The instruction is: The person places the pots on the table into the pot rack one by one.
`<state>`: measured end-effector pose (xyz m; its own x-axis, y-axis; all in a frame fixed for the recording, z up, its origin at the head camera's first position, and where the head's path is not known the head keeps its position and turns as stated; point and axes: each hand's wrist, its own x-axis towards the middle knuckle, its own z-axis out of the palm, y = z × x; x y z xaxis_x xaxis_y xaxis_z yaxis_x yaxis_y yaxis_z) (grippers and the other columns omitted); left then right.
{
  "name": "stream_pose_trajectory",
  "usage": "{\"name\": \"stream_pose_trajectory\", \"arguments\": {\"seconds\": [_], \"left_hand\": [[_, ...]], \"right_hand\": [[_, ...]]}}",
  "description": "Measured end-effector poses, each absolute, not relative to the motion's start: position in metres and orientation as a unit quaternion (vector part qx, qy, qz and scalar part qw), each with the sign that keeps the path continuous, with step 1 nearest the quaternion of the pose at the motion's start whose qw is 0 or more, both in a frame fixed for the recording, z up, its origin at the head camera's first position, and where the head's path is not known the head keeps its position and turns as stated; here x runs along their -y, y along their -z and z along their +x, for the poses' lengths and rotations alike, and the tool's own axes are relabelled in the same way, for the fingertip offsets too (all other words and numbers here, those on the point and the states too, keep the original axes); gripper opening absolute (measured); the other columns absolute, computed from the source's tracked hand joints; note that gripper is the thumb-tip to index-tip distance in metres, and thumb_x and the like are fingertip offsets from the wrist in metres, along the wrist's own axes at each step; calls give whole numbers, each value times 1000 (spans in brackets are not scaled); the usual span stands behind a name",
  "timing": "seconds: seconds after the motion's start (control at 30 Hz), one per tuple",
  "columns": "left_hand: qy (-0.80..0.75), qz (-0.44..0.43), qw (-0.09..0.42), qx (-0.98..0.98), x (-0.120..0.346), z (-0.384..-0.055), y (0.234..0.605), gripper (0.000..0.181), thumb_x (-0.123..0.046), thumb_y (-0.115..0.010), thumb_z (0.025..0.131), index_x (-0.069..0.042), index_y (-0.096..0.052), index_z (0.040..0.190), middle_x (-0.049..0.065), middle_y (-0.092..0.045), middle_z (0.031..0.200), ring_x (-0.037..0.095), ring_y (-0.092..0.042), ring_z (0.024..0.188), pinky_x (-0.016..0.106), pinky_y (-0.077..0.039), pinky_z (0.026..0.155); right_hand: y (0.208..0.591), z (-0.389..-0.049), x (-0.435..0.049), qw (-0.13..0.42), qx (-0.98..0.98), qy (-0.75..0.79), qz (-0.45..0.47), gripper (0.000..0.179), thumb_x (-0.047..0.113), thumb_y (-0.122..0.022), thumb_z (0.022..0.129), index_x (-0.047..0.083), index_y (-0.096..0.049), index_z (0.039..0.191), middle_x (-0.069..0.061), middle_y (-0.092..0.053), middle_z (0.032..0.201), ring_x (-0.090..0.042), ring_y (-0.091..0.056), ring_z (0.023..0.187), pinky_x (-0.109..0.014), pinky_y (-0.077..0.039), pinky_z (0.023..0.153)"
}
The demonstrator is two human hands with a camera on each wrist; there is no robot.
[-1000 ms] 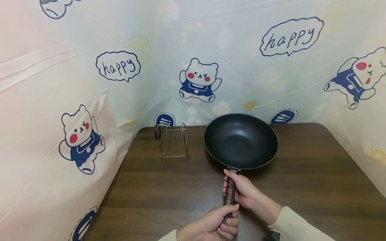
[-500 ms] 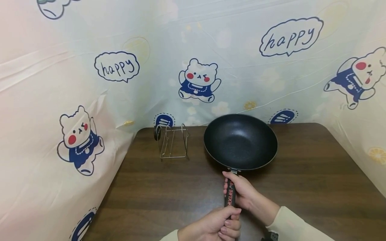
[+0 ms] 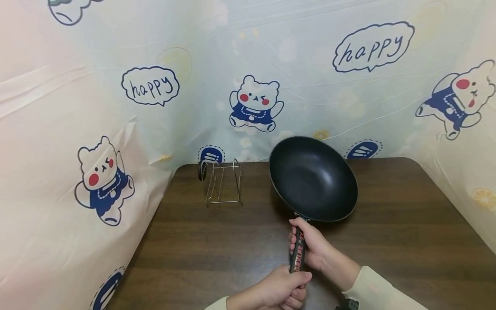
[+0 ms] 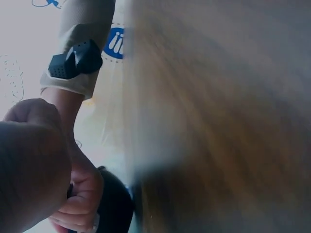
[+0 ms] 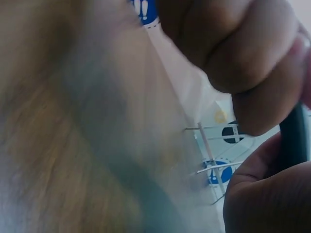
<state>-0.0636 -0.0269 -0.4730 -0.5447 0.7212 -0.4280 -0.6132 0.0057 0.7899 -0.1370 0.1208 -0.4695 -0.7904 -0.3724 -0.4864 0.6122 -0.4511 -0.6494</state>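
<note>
A black wok (image 3: 314,181) tilts down toward its right side over the table, its dark inner surface facing me. Its long handle (image 3: 298,256) with red lettering points toward me. My right hand (image 3: 315,245) grips the handle close to the pan, thumb along the top. Lower down, my left hand (image 3: 280,286) wraps round the handle's end. In the left wrist view the right hand (image 4: 80,194) shows curled on the handle, beside the wok's dark side (image 4: 115,204). Curled fingers (image 5: 262,58) and part of the black handle (image 5: 294,141) fill the right of the right wrist view.
A wire rack (image 3: 222,183) with a black round part (image 3: 202,171) stands at the back left of the brown wooden table (image 3: 186,249). A cloth curtain (image 3: 193,107) printed with bears hangs round the table's back and sides.
The wok was nearly level; now its left rim has risen and its right side has dipped, the handle turning with it. Both hands keep their grip. The rack stays where it was.
</note>
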Motion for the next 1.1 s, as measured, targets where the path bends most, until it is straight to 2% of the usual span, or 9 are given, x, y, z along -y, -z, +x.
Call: {"name": "stream_pose_trajectory", "arguments": {"seconds": [0.27, 0.47, 0.73, 0.8, 0.97, 1.1], "left_hand": [[-622, 43, 364, -692, 23, -59, 469, 46, -31, -63, 93, -17, -41, 56, -6, -38, 48, 7, -26, 37, 22, -19, 33], [-574, 85, 284, -763, 23, -60, 472, 40, -30, -63, 94, -16, -50, 58, -6, -45, 46, 7, -34, 37, 23, -24, 36], [-503, 160, 211, -823, 27, -63, 470, 30, -28, -61, 95, -17, -49, 69, -11, -43, 52, 6, -34, 41, 24, -24, 39], [-488, 174, 200, -832, 28, -63, 469, 27, -26, -61, 95, -16, -50, 73, -10, -43, 56, 6, -35, 44, 24, -27, 40], [-470, 190, 195, -840, 30, -60, 466, 16, -21, -62, 95, -12, -53, 85, -9, -44, 64, 6, -40, 50, 25, -33, 44], [-457, 190, 193, -847, 31, -56, 462, 17, -22, -61, 95, -6, -55, 95, -7, -46, 64, 7, -42, 49, 25, -33, 43]], "right_hand": [[465, -136, -121, 316, -368, 868, 107, 38, 39, -52, 95, 19, -44, 63, 5, -40, 52, -11, -41, 46, -26, -40, 51], [466, -139, -121, 329, -336, 879, 83, 43, 41, -49, 96, 18, -41, 60, 5, -35, 49, -12, -39, 43, -26, -39, 48], [469, -143, -121, 354, -298, 887, 18, 48, 45, -40, 100, 19, -40, 59, 6, -34, 48, -10, -38, 42, -25, -40, 47], [470, -143, -121, 358, -286, 889, -1, 48, 45, -39, 100, 19, -38, 60, 6, -35, 48, -10, -38, 41, -24, -40, 47], [474, -144, -119, 367, -253, 891, -81, 47, 40, -23, 102, 18, -34, 62, 5, -31, 48, -9, -40, 41, -23, -41, 46], [475, -144, -116, 374, -203, 892, -154, 45, 37, -18, 101, 17, -33, 63, 4, -25, 49, -10, -34, 42, -22, -41, 46]]}}
